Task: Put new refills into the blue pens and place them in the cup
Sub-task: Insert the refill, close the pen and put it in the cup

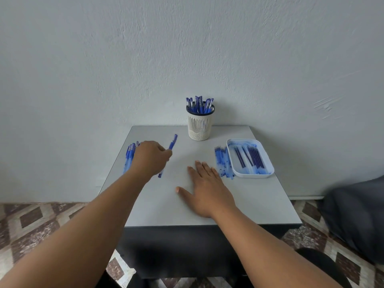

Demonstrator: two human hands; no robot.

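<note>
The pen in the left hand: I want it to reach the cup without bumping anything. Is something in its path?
Nothing visible. The left hand grips the pen, and only bare table lies between it and the cup. The right hand rests nearer, outside that path.

The scene is lit softly and evenly by diffuse, cool light; no glare is seen. Faint shadows are cast under the right hand (206,189) and beneath the table (259,204). The pen (172,144) gripped by the left hand (150,157) is smeared by motion blur. Straight lines are bowed at the edges by the wide lens, and the corners are softened.
</note>
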